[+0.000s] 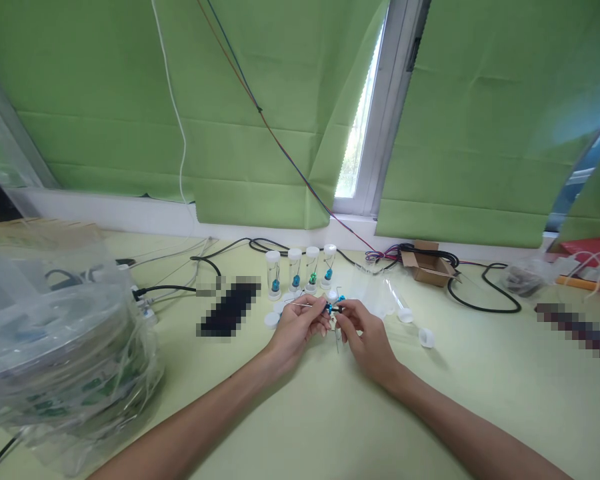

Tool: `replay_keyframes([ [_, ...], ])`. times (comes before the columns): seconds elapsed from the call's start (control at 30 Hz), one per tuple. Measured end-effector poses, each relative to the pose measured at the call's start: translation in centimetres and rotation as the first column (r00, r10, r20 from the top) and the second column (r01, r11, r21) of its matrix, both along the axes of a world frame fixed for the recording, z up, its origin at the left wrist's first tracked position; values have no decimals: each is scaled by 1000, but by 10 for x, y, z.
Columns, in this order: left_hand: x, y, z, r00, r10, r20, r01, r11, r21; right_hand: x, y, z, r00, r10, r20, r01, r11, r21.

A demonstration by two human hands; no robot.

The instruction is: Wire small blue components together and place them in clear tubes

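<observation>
Near the middle of the table, my left hand (300,325) pinches a small blue and black part (333,309) with thin wires. My right hand (364,333) meets it from the other side, fingertips closed on the black end of the same part. A thin wire points down between the hands. Just behind them several clear tubes with white caps stand upright, among them one tube (273,275) with a blue piece inside and another (312,269) with a green piece. A white cap (272,321) lies left of my left hand.
Right of the hands lie clear tubes and a white cap (427,338). An open cardboard box (427,265) and black cables are at the back. A plastic-wrapped spool (55,360) fills the left side. Blurred dark objects lie left and far right.
</observation>
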State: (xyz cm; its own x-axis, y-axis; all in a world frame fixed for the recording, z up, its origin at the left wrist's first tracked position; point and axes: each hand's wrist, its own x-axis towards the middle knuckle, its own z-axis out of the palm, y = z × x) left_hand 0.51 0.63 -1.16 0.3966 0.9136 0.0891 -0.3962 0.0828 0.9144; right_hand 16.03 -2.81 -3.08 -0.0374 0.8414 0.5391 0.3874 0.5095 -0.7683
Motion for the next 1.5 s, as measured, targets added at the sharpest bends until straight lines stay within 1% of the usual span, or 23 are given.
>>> replay_keyframes([
  [0.13,-1,0,-1,1000,-2,-22,3,1000,19,1,1,0,1000,-15,24,16,1000,-19],
  [0.33,0,-3,-1,998,-9,-57,12,999,51,2,3,1,994,-70,83,72,997,-27],
  [0.47,1,-2,-2,999,-8,-46,10,999,40,1,3,0,992,-91,83,94,995,-28],
  [0.6,1,0,-1,1000,15,-10,-15,1000,2,0,1,1,998,-60,27,61,997,-40],
  [0.73,1,0,0,999,30,10,-30,999,-37,-1,0,-1,999,-35,41,36,999,-18],
  [0.83,1,0,-1,1000,23,9,-22,999,-23,-1,0,-1,998,-28,50,28,1000,-2],
  [1.03,1,-1,-2,1000,17,-21,-17,1000,9,1,1,-1,998,-14,60,15,1000,-16],
  [1.27,2,-2,-4,999,-8,-52,10,999,47,3,5,-4,990,-58,126,61,998,-18],
  [1.37,3,-2,-4,999,-2,-52,4,999,44,2,5,-3,991,-68,111,72,997,-28],
  [1.5,2,1,-4,999,26,-37,-25,1000,18,0,3,-1,997,-51,60,54,998,-36],
])
